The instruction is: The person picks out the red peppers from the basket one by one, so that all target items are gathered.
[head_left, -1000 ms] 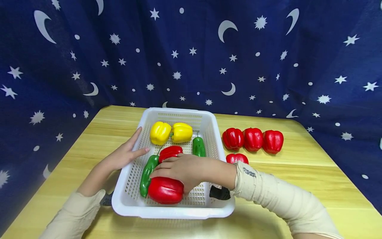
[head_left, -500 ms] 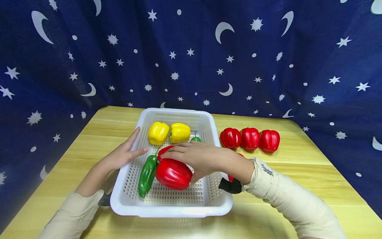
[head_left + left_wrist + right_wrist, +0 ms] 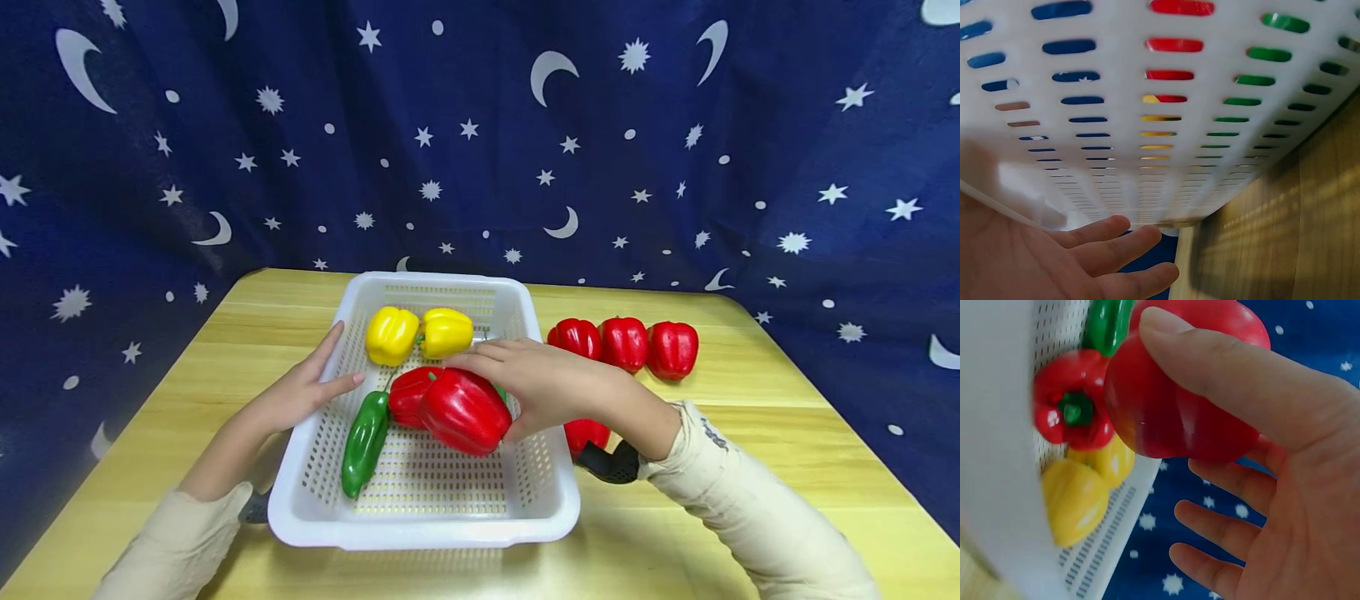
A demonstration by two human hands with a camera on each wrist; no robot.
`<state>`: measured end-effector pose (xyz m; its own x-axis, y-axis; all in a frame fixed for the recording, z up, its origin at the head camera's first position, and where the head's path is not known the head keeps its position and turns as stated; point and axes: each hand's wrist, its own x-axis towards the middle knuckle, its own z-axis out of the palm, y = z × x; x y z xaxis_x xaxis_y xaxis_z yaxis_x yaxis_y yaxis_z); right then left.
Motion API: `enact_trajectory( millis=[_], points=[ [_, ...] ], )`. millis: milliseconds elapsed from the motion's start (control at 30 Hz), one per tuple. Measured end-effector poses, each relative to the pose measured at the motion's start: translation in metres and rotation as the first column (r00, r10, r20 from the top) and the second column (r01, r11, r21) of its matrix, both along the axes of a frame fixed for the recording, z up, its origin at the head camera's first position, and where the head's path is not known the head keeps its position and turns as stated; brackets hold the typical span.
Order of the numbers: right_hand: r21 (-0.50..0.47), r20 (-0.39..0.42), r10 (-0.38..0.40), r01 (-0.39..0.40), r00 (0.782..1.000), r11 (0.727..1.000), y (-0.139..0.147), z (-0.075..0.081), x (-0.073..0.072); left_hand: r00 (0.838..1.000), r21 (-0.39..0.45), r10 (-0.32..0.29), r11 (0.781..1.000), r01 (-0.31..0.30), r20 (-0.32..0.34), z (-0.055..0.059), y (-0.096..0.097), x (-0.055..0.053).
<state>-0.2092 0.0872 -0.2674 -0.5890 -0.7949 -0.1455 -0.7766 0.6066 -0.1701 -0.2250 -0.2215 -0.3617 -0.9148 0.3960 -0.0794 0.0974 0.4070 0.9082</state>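
My right hand (image 3: 551, 379) grips a red bell pepper (image 3: 467, 414) inside the white plastic basket (image 3: 420, 533), thumb on one side and fingers on the other. In the right wrist view the thumb lies across this pepper (image 3: 1172, 419). Beside it in the basket lie another red bell pepper (image 3: 407, 396), a long green pepper (image 3: 365, 446) and two yellow bell peppers (image 3: 392, 336). A second green pepper is mostly hidden behind my right hand. My left hand (image 3: 300, 396) rests at the basket's left rim, thumb over the inside, fingers straight along the outer wall in the left wrist view.
Right of the basket, three red bell peppers (image 3: 624, 343) stand in a row on the wooden table (image 3: 750, 433). One more red bell pepper (image 3: 585, 437) sits nearer, close to the basket's right side and partly behind my right wrist. A dark blue star-patterned curtain (image 3: 480, 167) hangs behind.
My right hand has lifted the red bell pepper from the basket's near left and brought it right and away from me, tilting it. The left hand stays at the rim.
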Motion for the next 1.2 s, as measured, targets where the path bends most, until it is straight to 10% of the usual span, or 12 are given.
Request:
enact_trajectory(
  millis=[1200],
  points=[
    [-0.223,-0.014,-0.298,0.288,0.954,0.931,0.100,0.007,0.003,1.000,0.015,-0.008,1.000,0.008,0.023,0.002,0.001,0.003]
  ],
)
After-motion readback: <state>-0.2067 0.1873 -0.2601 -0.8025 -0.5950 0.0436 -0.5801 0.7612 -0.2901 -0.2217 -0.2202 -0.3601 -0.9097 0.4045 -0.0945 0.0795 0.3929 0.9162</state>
